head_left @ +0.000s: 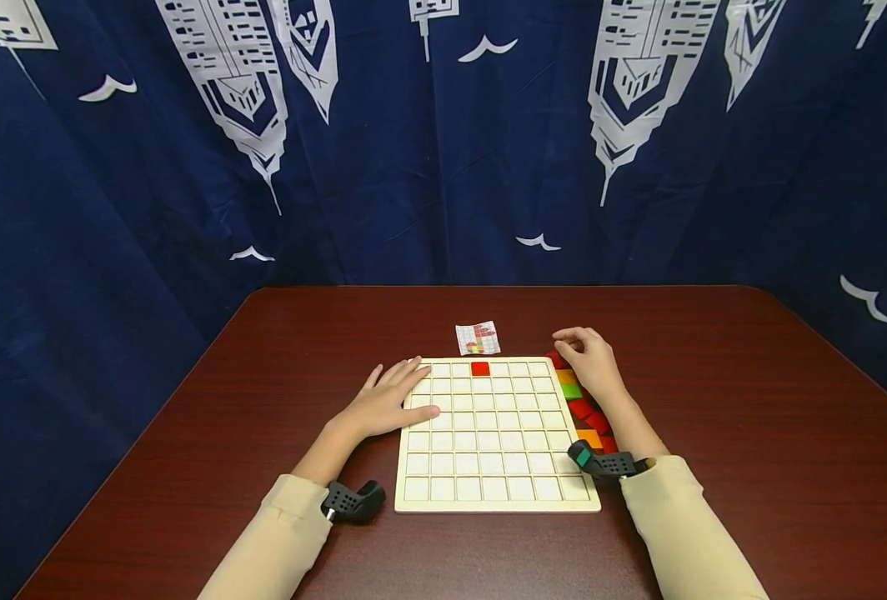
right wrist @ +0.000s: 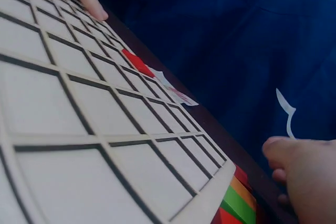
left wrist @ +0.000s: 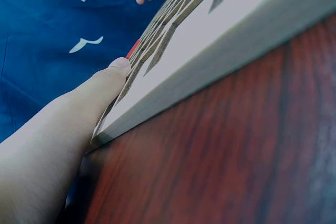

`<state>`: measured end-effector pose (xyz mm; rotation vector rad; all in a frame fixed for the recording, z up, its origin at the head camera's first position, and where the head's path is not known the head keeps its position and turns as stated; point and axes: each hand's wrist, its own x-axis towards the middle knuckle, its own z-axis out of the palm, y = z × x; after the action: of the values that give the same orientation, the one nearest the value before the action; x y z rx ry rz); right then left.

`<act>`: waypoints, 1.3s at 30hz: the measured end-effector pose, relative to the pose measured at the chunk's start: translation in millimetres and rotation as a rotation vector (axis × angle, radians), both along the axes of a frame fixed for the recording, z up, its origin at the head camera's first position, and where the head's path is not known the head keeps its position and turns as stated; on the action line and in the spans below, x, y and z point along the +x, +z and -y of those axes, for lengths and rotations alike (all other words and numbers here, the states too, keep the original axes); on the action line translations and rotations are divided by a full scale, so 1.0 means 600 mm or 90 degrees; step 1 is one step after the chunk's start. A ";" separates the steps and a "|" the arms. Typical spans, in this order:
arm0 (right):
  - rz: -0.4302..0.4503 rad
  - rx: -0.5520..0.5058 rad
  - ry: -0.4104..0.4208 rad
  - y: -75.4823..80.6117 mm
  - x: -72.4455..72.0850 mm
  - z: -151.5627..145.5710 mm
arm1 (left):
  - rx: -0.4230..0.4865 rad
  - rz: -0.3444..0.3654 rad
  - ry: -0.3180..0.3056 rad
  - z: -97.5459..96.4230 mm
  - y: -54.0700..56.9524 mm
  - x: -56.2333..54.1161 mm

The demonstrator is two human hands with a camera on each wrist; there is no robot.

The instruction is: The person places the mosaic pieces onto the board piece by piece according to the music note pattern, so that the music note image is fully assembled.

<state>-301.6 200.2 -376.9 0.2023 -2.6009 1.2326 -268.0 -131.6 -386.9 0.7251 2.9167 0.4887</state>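
Note:
A cream grid board (head_left: 496, 506) lies flat on the table, one red square tile (head_left: 480, 368) sitting in a cell of its far row. My left hand (head_left: 383, 404) rests on the board's left edge with its fingers spread; the thumb lies over the grid in the left wrist view. My right hand (head_left: 589, 358) is bent loosely beside the board's far right corner, above a red tile (head_left: 558, 359). No tile shows between its thumb and fingers, though the right wrist view hides part of them. A green tile (head_left: 572, 391) lies below that hand, along the board's right side.
More tiles lie along the board's right edge, including an orange tile (head_left: 589, 437) and several red tiles (head_left: 597, 422), partly under the right forearm. A small printed pattern card (head_left: 478, 338) lies behind the board. A blue curtain (head_left: 443, 167) hangs behind the brown table (head_left: 323, 350).

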 end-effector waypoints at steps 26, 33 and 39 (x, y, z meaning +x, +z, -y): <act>0.093 0.118 0.015 -0.009 -0.002 -0.006 | 0.000 0.000 0.002 0.000 -0.001 -0.001; 0.099 0.101 0.009 -0.009 -0.001 -0.006 | 0.001 0.009 0.004 -0.001 0.002 0.002; 0.100 0.082 0.005 -0.010 -0.001 -0.004 | 0.006 0.008 0.004 -0.001 0.004 0.005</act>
<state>-302.5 202.9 -382.7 0.1455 -2.8204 1.1263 -265.1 -131.0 -384.6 0.7104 2.9080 0.5054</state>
